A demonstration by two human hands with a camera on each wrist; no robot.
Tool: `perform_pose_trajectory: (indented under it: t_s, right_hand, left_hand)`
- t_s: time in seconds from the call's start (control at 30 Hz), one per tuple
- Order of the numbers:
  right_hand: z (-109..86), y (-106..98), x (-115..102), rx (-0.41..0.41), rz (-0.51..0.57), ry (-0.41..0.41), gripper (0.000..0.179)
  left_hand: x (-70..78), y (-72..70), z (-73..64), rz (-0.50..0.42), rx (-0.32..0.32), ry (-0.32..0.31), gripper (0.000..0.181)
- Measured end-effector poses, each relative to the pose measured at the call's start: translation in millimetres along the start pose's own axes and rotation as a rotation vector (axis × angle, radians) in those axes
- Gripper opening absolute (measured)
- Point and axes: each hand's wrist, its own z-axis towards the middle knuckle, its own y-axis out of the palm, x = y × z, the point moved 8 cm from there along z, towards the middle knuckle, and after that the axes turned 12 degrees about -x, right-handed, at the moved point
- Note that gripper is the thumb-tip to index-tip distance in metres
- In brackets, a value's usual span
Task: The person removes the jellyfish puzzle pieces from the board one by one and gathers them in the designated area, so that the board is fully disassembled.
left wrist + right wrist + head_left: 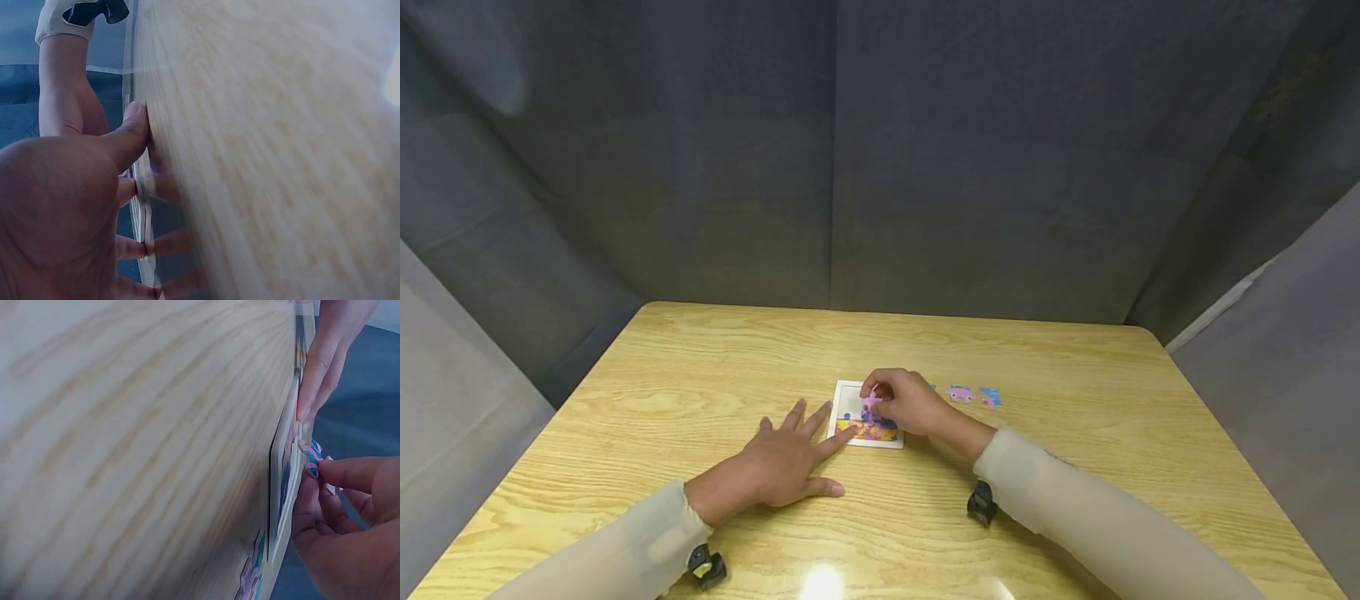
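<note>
A small jigsaw puzzle tray (pixel 844 392) with a white border lies on the wooden table. Yellow, pink and blue pieces (pixel 868 432) fill its lower part, while the upper left shows bare white. Between thumb and fingers, my right hand (pixel 912 405) pinches a pink jigsaw piece (pixel 312 457) over the tray. Fingers spread flat, my left hand (pixel 784 468) rests at the tray's left side, its index finger reaching over the lower left border. In the left wrist view, the thumb (pixel 132 125) and fingertips touch the tabletop.
Loose jigsaw pieces, one pink (pixel 960 394) and one blue and pink (pixel 991 397), lie right of the tray, with another partly hidden behind the right hand. Dark curtains (pixel 985 167) hang beyond the table's (pixel 737 350) far edge.
</note>
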Motion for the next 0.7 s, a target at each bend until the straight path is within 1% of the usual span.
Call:
perform_pose_trajectory:
  t_s: [0.37, 0.47, 0.7]
  right_hand:
    - [-12.3, -10, 11, 0.028, 0.020, 0.030, 0.018]
    - [-17.3, -12, 14, 0.021, 0.040, 0.039, 0.018]
    - [-28.2, -18, 25, 0.011, 0.069, 0.030, 0.018]
  left_hand:
    - [0.0, 1.1, 0.4, 0.006, 0.002, 0.002, 0.084]
    - [-0.2, 1.3, 0.7, 0.008, 0.005, 0.000, 0.084]
    - [0.0, 0.9, 0.4, 0.007, 0.007, 0.002, 0.084]
